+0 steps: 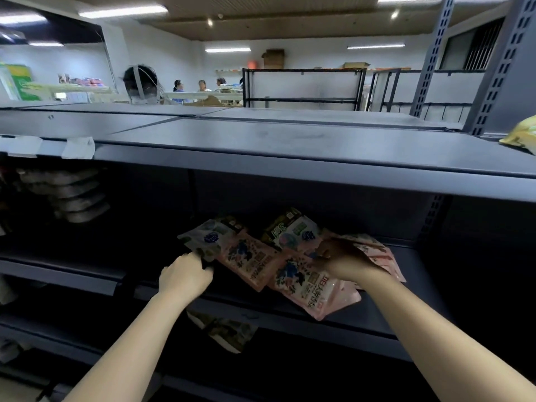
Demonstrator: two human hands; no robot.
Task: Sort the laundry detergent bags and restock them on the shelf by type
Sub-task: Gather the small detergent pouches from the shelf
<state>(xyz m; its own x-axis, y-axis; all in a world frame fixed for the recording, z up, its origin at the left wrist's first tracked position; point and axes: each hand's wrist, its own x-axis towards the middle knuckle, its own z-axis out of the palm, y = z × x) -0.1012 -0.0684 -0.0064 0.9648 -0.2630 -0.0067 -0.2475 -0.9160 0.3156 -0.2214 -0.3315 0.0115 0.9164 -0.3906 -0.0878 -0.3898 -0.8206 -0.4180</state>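
A dark grey metal shelf unit [290, 146] is seen, with several boards one above another. On the middle shelf [377, 317], detergent bags are laid flat in a loose overlapping heap near the front edge: pink bags [313, 288] toward the front and right, white-and-blue bags [208, 236] toward the left and back. A stack of grey packs [75, 195] is set at the far left. On the top board, a yellow bag [522, 134] is laid at the right edge.

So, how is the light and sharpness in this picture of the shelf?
Head view: ceiling tubes glare brightly; the shelf bay is in deep shadow, so the pink bags look dim; the wide lens curves the shelf edges; the hanging bag below is blurred.
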